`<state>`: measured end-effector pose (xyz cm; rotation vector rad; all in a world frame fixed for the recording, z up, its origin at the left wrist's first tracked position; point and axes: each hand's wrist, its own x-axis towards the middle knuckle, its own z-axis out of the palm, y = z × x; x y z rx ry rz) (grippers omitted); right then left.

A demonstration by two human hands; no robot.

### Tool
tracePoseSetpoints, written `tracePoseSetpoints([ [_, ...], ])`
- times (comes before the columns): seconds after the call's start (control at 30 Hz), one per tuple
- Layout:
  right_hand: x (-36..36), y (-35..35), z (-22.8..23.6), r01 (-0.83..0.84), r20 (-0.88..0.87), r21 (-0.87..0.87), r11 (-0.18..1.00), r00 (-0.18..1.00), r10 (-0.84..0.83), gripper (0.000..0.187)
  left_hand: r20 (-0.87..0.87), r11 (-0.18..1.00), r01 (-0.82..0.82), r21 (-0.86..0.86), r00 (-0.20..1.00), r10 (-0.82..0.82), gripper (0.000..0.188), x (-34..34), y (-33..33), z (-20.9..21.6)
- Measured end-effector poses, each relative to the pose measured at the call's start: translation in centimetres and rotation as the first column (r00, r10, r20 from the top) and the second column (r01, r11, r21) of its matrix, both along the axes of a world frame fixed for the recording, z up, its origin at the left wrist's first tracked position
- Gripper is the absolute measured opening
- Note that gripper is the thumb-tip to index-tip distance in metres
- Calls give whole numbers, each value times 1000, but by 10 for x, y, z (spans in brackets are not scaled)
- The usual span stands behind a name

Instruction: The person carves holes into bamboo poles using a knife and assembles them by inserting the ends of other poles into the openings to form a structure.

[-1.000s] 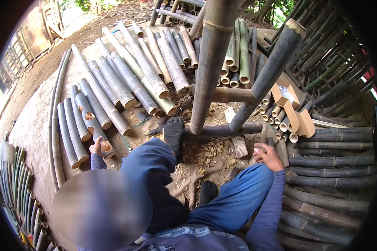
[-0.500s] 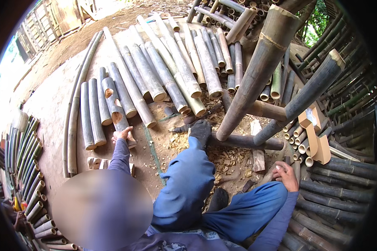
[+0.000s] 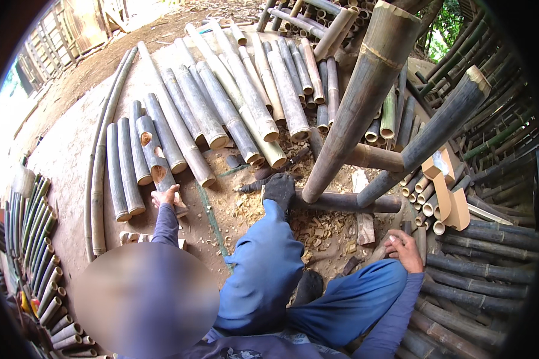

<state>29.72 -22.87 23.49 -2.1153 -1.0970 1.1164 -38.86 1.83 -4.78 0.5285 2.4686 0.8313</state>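
Observation:
At the left of the work area my left hand (image 3: 166, 196) is closed round the near end of a dark bamboo tube (image 3: 151, 151). This tube has pale openings cut in its upper side and lies among plain bamboo tubes. My right hand (image 3: 405, 250) rests beside my bent right knee, fingers loosely bent, with no object plainly held. A short brown piece of wood stands close to it. My dark-shod left foot (image 3: 279, 189) is against a horizontal bamboo bar (image 3: 347, 201), which joins two thick slanting bamboo posts. A blurred patch hides much of my left arm.
Long bamboo tubes (image 3: 241, 90) lie fanned out ahead. Wood chips (image 3: 317, 230) litter the ground. An open cardboard box (image 3: 455, 209) sits on bamboo pieces at the right, near stacked dark poles (image 3: 476, 269). More cut bamboo (image 3: 39, 251) is stacked at far left.
The whole view has shifted slightly, so most things appear a little farther left. My left hand stays on the cut bamboo tube, and my right hand remains by the knee.

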Motion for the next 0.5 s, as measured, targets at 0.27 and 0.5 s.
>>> tracePoseSetpoints([
  [0.27,12,16,-24,93,29,311,946,994,-107,65,-549,640,675,368,713,-436,57,68,-53,37],
  [0.5,38,123,51,1,61,765,644,995,-74,100,257,135,910,393,32,-966,47,181,-184,70],
])
